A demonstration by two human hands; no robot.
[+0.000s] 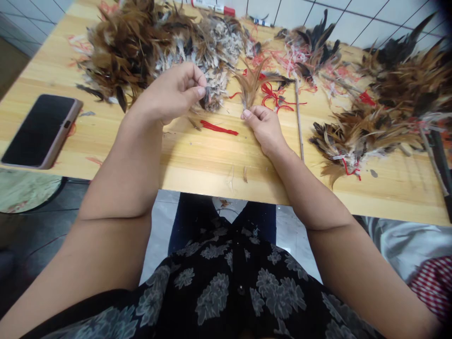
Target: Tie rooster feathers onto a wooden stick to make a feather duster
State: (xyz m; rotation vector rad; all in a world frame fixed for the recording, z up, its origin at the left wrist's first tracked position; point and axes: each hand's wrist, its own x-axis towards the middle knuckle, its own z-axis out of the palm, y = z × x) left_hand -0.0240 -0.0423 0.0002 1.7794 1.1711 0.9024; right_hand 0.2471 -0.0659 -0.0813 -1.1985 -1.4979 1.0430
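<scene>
My right hand (265, 126) pinches a small bunch of brown feathers (250, 84) by its base, with the tips fanned upward. Over the near edge of a large feather pile (141, 44), my left hand (178, 89) has thumb and forefinger closed on a small dark feather (205, 98), partly hidden by the fingers. Between the hands, a flat bundle of red strands (219, 127) lies on the wooden table (212, 165). Loose red yarn (271, 94) is tangled just beyond my right hand.
A phone (40, 129) lies at the left edge. A thin stick (298, 120) stretches beside my right forearm. More feather bundles (367, 127) fill the right side, and a dark feather clump (312, 44) sits near the tiled wall. A red-and-white marker (213, 6) lies at the back.
</scene>
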